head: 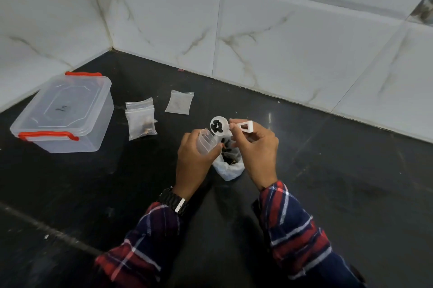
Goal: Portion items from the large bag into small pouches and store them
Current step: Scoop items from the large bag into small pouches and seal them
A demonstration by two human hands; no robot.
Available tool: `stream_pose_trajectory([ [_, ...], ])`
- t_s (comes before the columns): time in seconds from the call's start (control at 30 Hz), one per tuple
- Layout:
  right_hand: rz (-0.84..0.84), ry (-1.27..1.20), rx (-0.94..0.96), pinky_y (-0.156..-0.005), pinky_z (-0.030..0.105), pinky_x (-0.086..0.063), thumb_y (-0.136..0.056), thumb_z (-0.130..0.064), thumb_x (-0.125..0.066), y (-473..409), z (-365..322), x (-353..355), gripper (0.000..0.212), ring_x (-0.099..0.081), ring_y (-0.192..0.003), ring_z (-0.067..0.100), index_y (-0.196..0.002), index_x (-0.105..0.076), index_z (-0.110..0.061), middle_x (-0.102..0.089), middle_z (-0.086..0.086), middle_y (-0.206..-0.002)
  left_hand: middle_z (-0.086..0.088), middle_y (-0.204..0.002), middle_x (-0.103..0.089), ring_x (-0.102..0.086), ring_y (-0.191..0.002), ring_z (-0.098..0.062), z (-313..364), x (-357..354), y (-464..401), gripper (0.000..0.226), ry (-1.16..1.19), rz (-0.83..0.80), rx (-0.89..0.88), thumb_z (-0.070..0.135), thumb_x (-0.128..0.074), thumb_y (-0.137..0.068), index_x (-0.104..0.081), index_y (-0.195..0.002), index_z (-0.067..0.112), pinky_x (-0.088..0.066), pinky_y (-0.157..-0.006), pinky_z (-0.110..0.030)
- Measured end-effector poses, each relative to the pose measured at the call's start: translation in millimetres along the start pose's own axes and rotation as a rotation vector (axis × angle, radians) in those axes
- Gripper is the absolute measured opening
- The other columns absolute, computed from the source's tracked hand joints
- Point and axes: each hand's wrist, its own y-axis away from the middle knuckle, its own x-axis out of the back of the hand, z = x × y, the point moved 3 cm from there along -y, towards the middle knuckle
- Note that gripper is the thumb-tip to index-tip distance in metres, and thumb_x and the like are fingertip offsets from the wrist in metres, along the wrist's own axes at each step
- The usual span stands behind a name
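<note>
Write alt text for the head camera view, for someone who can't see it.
Over a black counter, the right hand tips a white scoop of dark pieces toward a clear pouch held by the left hand, above an open white bag. Filled pouches and a lidded container sit left.

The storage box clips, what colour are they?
Red clips on a clear plastic storage box, seen best in the head view.

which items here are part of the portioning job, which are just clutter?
In the job:
- white plastic scoop of black pieces, right hand
- small clear pouch, left hand
- large white bag
- filled clear pouches
- empty clear pouch
- clear red-latched storage box

Lying about:
- nothing visible
</note>
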Motion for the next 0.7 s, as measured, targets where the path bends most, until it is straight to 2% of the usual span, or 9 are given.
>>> stream_pose_trajectory([
  [0.07, -0.038, 0.013, 0.091, -0.068, 0.026, -0.058, -0.086, -0.014, -0.07, 5.6, -6.0, -2.9, 0.01, -0.07, -0.075, 0.008, -0.094, -0.075, -0.013, -0.074, -0.005, -0.088, 0.003, -0.099, -0.059, -0.059, -0.089, -0.007, 0.7, 1.5, 0.0, 0.032, 0.02, -0.008, -0.005, 0.034, -0.074, -0.078, -0.058, -0.104, 0.023, -0.049, -0.074, -0.021],
  [0.23, -0.222, 0.198, 0.253, -0.068, 0.014, -0.048, -0.086, -0.011, -0.069, 14.4, -3.2, -9.2, 0.018, -0.066, -0.078, 0.007, -0.103, -0.075, -0.014, -0.073, -0.001, -0.092, 0.016, -0.096, -0.062, -0.059, -0.092, 0.005, 11.5, 6.9, 0.8, 0.028, 0.143, -0.009, 0.016, 0.029, -0.07, -0.08, -0.057, -0.105, 0.028, -0.043, -0.075, -0.004],
  [0.33, -0.203, 0.204, 0.331, -0.071, 0.016, -0.051, -0.085, -0.007, -0.066, 16.9, -1.1, -8.6, 0.021, -0.067, -0.084, 0.01, -0.104, -0.075, -0.013, -0.073, 0.002, -0.094, 0.016, -0.099, -0.063, -0.06, -0.093, 0.003, 13.8, 8.3, -1.0, 0.03, 0.175, -0.012, 0.033, 0.028, -0.069, -0.08, -0.057, -0.108, 0.027, -0.044, -0.074, -0.004],
  [0.5, -0.201, 0.232, 0.474, -0.081, 0.027, -0.056, -0.086, -0.021, -0.059, 21.0, -2.9, -7.2, 0.027, -0.068, -0.095, 0.016, -0.108, -0.072, -0.012, -0.07, -0.002, -0.106, 0.017, -0.094, -0.061, -0.059, -0.083, 0.01, 16.5, 9.9, -1.1, 0.03, 0.224, -0.008, 0.06, 0.021, -0.07, -0.081, -0.054, -0.106, 0.026, -0.045, -0.068, -0.004],
  [0.57, -0.192, 0.243, 0.502, -0.083, 0.025, -0.055, -0.086, -0.021, -0.06, 20.9, -3.1, -7.9, 0.027, -0.068, -0.096, 0.015, -0.108, -0.072, -0.01, -0.071, 0.003, -0.106, 0.016, -0.094, -0.062, -0.06, -0.083, 0.008, 16.5, 9.9, -1.3, 0.03, 0.231, -0.003, 0.077, 0.023, -0.07, -0.081, -0.054, -0.106, 0.026, -0.045, -0.067, -0.005],
  [0.63, -0.155, 0.23, 0.503, -0.084, 0.016, -0.052, -0.085, -0.015, -0.064, 21.4, -3.2, -7.0, 0.024, -0.066, -0.095, 0.012, -0.105, -0.072, -0.006, -0.072, 0.01, -0.101, 0.015, -0.095, -0.063, -0.061, -0.085, 0.005, 15.4, 9.1, -1.9, 0.033, 0.233, 0.0, 0.11, 0.028, -0.072, -0.08, -0.054, -0.108, 0.026, -0.046, -0.067, -0.006],
  [0.7, -0.169, 0.153, 0.405, -0.079, 0.017, -0.053, -0.085, -0.005, -0.066, 20.8, -3.2, -4.9, 0.022, -0.068, -0.091, 0.009, -0.106, -0.072, -0.01, -0.072, 0.006, -0.099, 0.014, -0.096, -0.064, -0.061, -0.086, 0.003, 12.5, 7.3, -2.4, 0.036, 0.228, -0.009, 0.129, 0.031, -0.075, -0.078, -0.055, -0.107, 0.026, -0.046, -0.067, -0.007],
])
